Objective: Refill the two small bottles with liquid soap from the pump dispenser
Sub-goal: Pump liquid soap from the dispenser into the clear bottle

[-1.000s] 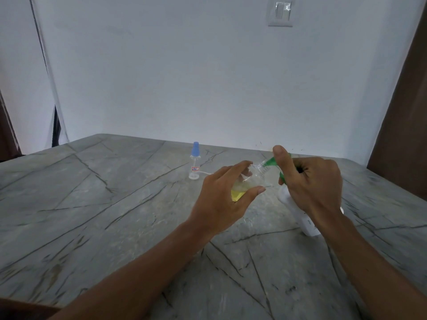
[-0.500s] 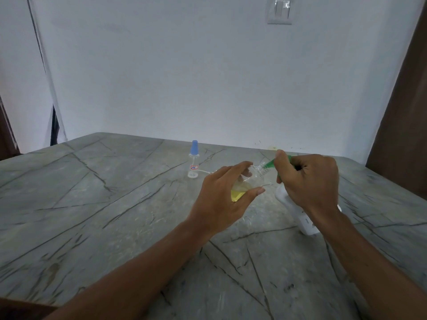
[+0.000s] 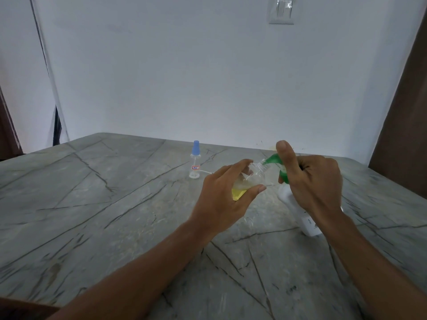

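left hand (image 3: 221, 199): fingers and thumb curled round the small bottle (image 3: 253, 179), tilted so its mouth meets the nozzle (image 3: 269, 160).
right hand (image 3: 312, 183): grips the pump dispenser (image 3: 308, 224) at its neck, thumb raised, probably to press.
second bottle (image 3: 194, 162): capped, upright, beyond the fingertips of the hand on the left.

A: What's different about the right hand (image 3: 316, 185)?
B: Its thumb (image 3: 285, 153). Half a second ago it was pressed down low on the green pump head (image 3: 273, 158); now it has lifted and stands straight up.
A: And the pump head itself?
B: It has come up a little with the thumb.
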Available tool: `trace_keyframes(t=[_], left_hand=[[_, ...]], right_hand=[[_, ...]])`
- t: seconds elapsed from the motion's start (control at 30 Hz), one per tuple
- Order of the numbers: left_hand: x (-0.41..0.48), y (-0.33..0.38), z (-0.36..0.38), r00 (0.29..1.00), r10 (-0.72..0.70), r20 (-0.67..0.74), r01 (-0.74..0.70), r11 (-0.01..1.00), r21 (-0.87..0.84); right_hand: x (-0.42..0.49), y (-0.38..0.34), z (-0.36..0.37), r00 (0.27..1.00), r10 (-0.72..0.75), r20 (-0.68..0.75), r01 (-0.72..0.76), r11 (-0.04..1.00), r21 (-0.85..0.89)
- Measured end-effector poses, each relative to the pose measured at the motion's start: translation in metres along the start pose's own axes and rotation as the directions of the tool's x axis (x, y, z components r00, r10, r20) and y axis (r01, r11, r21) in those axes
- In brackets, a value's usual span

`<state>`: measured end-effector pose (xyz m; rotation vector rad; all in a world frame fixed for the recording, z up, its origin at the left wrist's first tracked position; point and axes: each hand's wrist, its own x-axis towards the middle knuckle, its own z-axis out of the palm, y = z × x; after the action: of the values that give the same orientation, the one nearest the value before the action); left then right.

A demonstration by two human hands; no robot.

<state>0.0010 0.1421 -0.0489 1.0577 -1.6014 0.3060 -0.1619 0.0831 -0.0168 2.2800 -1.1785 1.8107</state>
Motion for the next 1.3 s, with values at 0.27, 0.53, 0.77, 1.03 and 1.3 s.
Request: trace_keyframes(t=[0.27, 0.53, 0.77, 1.03, 1.3], left_hand=[[0.0, 0.0, -0.001, 1.0, -0.003, -0.003, 0.003, 1.0, -0.002], [-0.002, -0.001, 0.001, 1.0, 0.002, 0.025, -0.002, 1.0, -0.006], [-0.003, -0.002, 0.002, 0.999, 0.013, 0.045, -0.014, 1.0, 0.009], [-0.001, -0.001, 0.0, 1.0, 0.006, 0.0, -0.006, 1.0, 0.008], [-0.001, 0.002, -0.001, 1.0, 0.013, -0.02, -0.013, 1.0, -0.01]], right_hand=[[0.001, 0.006, 0.005, 0.998, -0.028, -0.047, 0.029, 0.999, 0.014], [0.003, 0.01, 0.004, 0.998, -0.033, -0.044, 0.034, 0.999, 0.023], [0.004, 0.01, 0.006, 1.0, -0.005, -0.02, 0.005, 1.0, 0.003], [0.001, 0.006, 0.003, 1.0, 0.0, -0.004, 0.0, 1.0, 0.028], [0.002, 0.011, 0.005, 0.999, -0.011, -0.034, 0.011, 1.0, -0.017]])
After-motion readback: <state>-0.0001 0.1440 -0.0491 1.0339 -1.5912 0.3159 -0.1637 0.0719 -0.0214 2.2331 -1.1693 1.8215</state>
